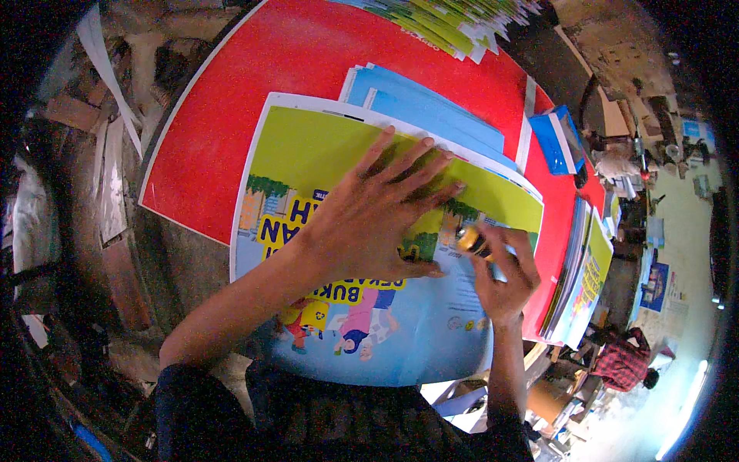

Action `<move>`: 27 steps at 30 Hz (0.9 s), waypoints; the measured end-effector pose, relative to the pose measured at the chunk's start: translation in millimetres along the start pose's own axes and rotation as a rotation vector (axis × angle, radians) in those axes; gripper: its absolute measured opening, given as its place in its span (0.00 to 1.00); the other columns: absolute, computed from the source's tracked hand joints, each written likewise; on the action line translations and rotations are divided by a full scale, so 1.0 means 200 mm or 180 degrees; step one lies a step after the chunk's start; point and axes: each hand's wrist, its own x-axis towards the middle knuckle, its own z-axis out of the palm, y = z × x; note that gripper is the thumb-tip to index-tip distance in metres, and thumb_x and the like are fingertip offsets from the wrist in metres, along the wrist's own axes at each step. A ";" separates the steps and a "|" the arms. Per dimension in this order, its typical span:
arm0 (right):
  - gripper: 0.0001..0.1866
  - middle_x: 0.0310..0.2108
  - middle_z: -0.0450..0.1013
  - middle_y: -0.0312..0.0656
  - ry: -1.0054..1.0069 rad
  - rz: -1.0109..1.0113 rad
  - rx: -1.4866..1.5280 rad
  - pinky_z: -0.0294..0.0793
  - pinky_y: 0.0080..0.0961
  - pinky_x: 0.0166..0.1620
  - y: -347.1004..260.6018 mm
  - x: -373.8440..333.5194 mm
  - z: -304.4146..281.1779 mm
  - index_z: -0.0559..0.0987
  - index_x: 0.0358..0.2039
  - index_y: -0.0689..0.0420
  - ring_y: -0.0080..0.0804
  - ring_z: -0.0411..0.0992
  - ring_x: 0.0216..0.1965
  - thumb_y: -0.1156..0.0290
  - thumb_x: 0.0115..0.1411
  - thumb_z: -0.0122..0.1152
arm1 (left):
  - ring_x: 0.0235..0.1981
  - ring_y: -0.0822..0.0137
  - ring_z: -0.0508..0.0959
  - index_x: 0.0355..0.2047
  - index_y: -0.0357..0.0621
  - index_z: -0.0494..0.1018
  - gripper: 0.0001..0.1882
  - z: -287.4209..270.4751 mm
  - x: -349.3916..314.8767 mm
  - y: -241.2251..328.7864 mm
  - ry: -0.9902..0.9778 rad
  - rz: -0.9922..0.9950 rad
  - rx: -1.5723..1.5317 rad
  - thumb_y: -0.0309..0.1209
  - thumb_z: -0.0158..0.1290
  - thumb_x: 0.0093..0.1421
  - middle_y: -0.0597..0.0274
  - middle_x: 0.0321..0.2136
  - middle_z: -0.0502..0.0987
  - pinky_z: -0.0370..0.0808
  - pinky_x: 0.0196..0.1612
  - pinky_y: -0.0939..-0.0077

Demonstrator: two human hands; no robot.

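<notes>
A large printed cover sheet (308,146), green above and blue below with cartoon figures, lies in front of me and appears upside down. Across its middle my left hand (385,208) rests flat, fingers spread towards the far edge. Close by on the right, my right hand (508,273) is closed round a short tool with a yellow-and-black handle (473,242). The handle's rounded end faces up and left; its working end is hidden by the hand. Under the cover's far edge, light blue sheets (431,100) stick out.
All this lies on a red board (223,115). At its far side is a fanned pile of green printed sheets (454,27). To the right are a blue-and-white box (557,141) and a stack of printed booklets (581,281). A person in a red checked shirt (622,362) is further off.
</notes>
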 end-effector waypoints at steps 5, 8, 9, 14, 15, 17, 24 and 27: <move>0.25 0.40 0.80 0.48 0.0405 0.1451 -0.0402 0.82 0.34 0.42 0.12 -0.09 -0.08 0.81 0.55 0.61 0.43 0.81 0.40 0.78 0.55 0.73 | 0.75 0.53 0.54 0.69 0.53 0.67 0.51 0.00 0.01 0.00 -0.0056 -0.0014 -0.0085 0.74 0.53 0.53 0.53 0.72 0.61 0.38 0.77 0.43; 0.23 0.40 0.80 0.49 0.0401 0.1653 -0.0404 0.81 0.35 0.44 0.17 -0.14 -0.13 0.82 0.53 0.62 0.43 0.81 0.41 0.75 0.56 0.74 | 0.75 0.51 0.53 0.72 0.55 0.62 0.54 -0.01 0.02 0.00 -0.0183 0.0013 -0.0112 0.72 0.57 0.51 0.54 0.73 0.59 0.40 0.77 0.42; 0.23 0.41 0.80 0.49 0.0293 0.1617 -0.0499 0.81 0.36 0.45 0.18 -0.14 -0.14 0.82 0.53 0.62 0.42 0.80 0.42 0.74 0.56 0.74 | 0.76 0.51 0.53 0.71 0.55 0.63 0.54 -0.02 0.02 0.01 -0.0169 -0.0012 -0.0119 0.72 0.57 0.51 0.53 0.73 0.59 0.40 0.77 0.42; 0.28 0.48 0.81 0.47 0.0235 0.1503 0.0134 0.79 0.33 0.47 -0.11 -0.05 -0.06 0.79 0.58 0.58 0.39 0.79 0.47 0.75 0.55 0.75 | 0.76 0.50 0.53 0.71 0.55 0.63 0.54 -0.04 0.03 0.03 -0.0284 -0.0020 -0.0028 0.71 0.59 0.50 0.52 0.73 0.59 0.41 0.77 0.41; 0.29 0.50 0.80 0.48 0.0083 0.1408 0.0576 0.78 0.29 0.46 -0.15 -0.03 -0.03 0.79 0.58 0.58 0.37 0.79 0.48 0.78 0.54 0.75 | 0.76 0.50 0.53 0.71 0.55 0.63 0.55 -0.05 0.04 0.03 -0.0315 -0.0035 -0.0034 0.71 0.59 0.50 0.52 0.73 0.59 0.41 0.77 0.41; 0.37 0.40 0.83 0.42 -0.0151 0.0854 0.0747 0.79 0.28 0.45 -0.14 0.03 0.04 0.72 0.65 0.58 0.34 0.80 0.45 0.82 0.53 0.73 | 0.76 0.50 0.54 0.71 0.55 0.63 0.55 -0.06 0.04 0.02 -0.0362 -0.0031 0.0022 0.70 0.60 0.49 0.52 0.73 0.58 0.41 0.76 0.41; 0.40 0.43 0.80 0.45 -0.0928 0.1001 0.1516 0.77 0.43 0.55 -0.03 0.13 0.08 0.61 0.72 0.50 0.46 0.79 0.45 0.78 0.60 0.65 | 0.76 0.50 0.52 0.67 0.48 0.68 0.52 -0.06 0.06 0.02 -0.0517 -0.0020 0.0208 0.72 0.55 0.52 0.52 0.74 0.56 0.39 0.76 0.38; 0.34 0.37 0.80 0.44 -0.0990 0.0821 0.1208 0.78 0.38 0.49 -0.01 0.17 0.08 0.66 0.66 0.53 0.41 0.80 0.41 0.80 0.61 0.64 | 0.76 0.49 0.52 0.67 0.48 0.69 0.52 -0.07 0.07 0.03 -0.0616 0.0006 0.0190 0.72 0.56 0.52 0.51 0.74 0.56 0.39 0.76 0.38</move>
